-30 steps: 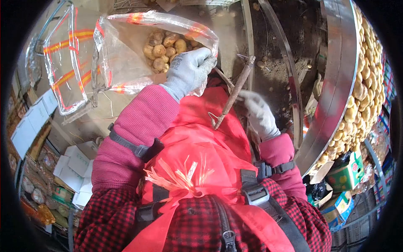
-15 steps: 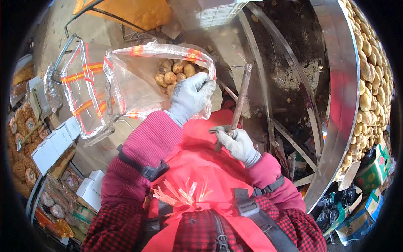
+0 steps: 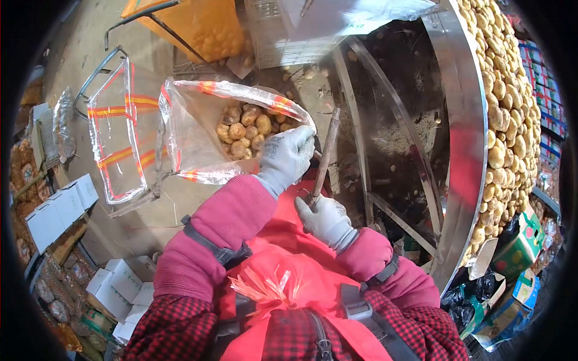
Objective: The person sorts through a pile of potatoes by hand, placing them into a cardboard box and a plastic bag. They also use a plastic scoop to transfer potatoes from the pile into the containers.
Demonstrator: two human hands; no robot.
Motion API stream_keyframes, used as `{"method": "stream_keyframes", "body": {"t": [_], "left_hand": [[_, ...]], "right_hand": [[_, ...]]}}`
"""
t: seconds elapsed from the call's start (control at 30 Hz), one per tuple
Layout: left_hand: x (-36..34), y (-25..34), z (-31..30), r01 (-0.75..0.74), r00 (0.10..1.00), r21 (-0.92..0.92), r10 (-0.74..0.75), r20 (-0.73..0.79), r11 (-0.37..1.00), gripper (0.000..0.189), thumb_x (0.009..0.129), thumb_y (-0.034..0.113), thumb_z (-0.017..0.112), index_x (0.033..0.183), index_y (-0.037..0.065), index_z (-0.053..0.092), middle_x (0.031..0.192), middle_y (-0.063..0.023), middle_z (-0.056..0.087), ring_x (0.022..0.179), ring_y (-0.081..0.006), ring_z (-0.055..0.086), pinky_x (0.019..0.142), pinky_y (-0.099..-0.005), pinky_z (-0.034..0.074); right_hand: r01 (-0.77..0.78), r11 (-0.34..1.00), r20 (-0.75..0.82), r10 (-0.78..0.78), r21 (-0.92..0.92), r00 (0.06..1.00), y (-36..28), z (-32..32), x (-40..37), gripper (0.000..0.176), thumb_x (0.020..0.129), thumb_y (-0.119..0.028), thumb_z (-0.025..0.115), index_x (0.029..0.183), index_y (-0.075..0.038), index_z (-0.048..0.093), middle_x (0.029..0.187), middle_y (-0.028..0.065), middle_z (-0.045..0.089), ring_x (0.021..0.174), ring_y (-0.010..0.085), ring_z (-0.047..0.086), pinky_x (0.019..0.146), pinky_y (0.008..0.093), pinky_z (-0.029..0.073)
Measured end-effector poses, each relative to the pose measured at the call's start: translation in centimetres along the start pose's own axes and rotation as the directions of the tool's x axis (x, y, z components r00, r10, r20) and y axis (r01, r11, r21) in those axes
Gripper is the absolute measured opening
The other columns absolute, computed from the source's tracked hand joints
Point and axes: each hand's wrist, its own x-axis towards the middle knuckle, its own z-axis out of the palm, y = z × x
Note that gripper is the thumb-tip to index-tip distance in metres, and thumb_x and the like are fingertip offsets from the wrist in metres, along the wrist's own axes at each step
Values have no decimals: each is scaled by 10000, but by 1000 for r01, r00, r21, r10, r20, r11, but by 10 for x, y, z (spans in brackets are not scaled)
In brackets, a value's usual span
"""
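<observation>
My left hand (image 3: 286,157), in a grey-white glove, is closed on the rim of a clear plastic bag (image 3: 195,123) with orange and red stripes. The bag's mouth is open, and potatoes (image 3: 244,130) show inside, left of my left hand. My right hand (image 3: 327,219), gloved too, is closed around the lower end of a brown stick (image 3: 328,150). The stick stands up beside the bag's rim and ends in a thin metal piece.
A metal-edged table (image 3: 475,138) at the right holds a heap of potatoes (image 3: 509,120). An orange bag (image 3: 205,30) and white crate (image 3: 295,51) stand at the top. Metal bars (image 3: 409,129) lie right of centre. White boxes (image 3: 63,207) and cartons (image 3: 518,246) sit at the sides.
The view has shifted, bringing more of the crate and orange bag into sight. My left hand still grips the bag's rim. The stick in my right hand now stands more upright.
</observation>
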Motion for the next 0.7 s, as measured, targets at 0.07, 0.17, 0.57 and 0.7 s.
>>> {"method": "stream_keyframes", "body": {"t": [0.07,0.17,0.57,0.7], "left_hand": [[6,-6,-1,-36,999,-15,36,-19,999,172,926,126,656,1081,73,705,955,-203,702,880,-377,703,735,-435,534],[22,-11,-9,-105,994,-12,105,-15,994,184,905,103,647,1074,52,698,965,-211,692,916,-400,688,758,-446,532],[58,-11,-13,-151,979,34,145,140,988,191,896,110,610,1061,46,682,985,-218,683,933,-435,658,777,-480,528],[56,-22,-12,-158,977,39,150,149,987,215,901,117,620,1088,45,697,987,-206,695,921,-428,664,782,-470,536]], "right_hand": [[-23,999,6,23,-24,1000,-7,-1,0,485,1022,-483,565,862,-50,714,625,96,685,625,265,711,659,420,550],[-56,998,89,54,16,995,-13,-1,6,445,997,-495,573,1038,-87,745,896,224,744,892,414,732,815,514,567],[-13,955,150,-32,295,988,-4,-3,18,399,1010,-433,592,1046,-61,731,772,142,713,707,307,706,718,437,555],[-57,855,277,-103,515,955,4,-3,22,329,1063,-316,562,1102,-35,729,705,44,626,620,144,598,628,342,510]]}}
